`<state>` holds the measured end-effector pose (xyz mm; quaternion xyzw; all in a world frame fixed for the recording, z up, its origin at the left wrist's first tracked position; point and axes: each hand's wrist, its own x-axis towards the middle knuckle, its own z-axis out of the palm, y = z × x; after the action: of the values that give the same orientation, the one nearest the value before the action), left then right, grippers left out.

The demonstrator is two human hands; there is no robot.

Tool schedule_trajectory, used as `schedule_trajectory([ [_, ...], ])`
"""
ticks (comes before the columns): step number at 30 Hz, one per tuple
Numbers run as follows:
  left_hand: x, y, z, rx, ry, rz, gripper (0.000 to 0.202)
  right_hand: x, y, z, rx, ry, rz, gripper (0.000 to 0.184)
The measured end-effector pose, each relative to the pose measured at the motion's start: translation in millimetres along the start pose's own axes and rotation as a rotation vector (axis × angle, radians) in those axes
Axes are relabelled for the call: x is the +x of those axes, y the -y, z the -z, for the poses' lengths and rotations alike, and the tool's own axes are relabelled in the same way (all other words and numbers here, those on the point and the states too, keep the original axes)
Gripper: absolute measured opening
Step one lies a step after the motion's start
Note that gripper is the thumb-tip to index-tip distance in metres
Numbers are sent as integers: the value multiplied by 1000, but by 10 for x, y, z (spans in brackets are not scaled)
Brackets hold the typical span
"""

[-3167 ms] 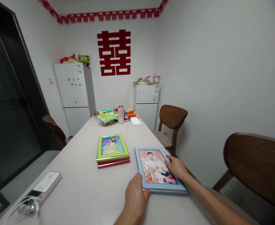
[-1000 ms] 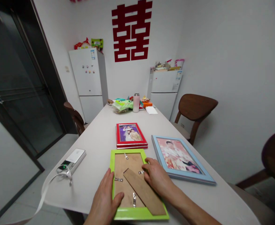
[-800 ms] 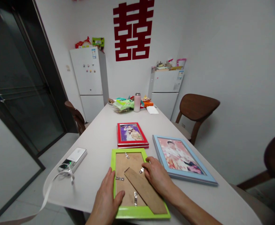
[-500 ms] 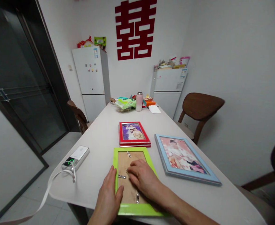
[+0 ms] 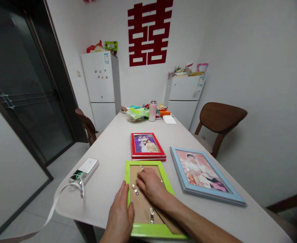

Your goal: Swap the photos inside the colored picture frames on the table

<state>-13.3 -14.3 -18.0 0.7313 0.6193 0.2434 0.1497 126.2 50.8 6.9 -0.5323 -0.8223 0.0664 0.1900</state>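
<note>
A green picture frame (image 5: 148, 230) lies face down at the table's near edge, its brown backing board and small metal clips showing. My left hand (image 5: 119, 214) rests flat along the frame's left side, fingers stretched out. My right hand (image 5: 151, 185) lies on the backing board with its fingers curled down by the left clip, covering the stand. Past it lies a stack of red frames (image 5: 146, 145) with a wedding photo on top. A larger blue frame (image 5: 204, 174) lies face up to the right.
A white power bank (image 5: 85, 169) with a cable lies at the left on the white table (image 5: 108, 148). A bottle (image 5: 152, 111), snack bags and a napkin sit at the far end. Wooden chairs (image 5: 220, 119) stand at both sides. Two white fridges stand against the back wall.
The green frame went from the stack to face down before me. My right hand slid from the frame's right clip to the left side of the backing, and the left clip has turned.
</note>
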Motion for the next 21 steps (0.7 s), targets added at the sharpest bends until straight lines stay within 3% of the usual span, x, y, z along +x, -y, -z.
schedule_trajectory([
  [7,21,15,-38,-115,-82,-1,51,190,-293,-43,-74,-51,-122,23],
  [21,48,-27,-34,-117,-104,6,51,192,-261,-13,-57,-33,-94,24],
])
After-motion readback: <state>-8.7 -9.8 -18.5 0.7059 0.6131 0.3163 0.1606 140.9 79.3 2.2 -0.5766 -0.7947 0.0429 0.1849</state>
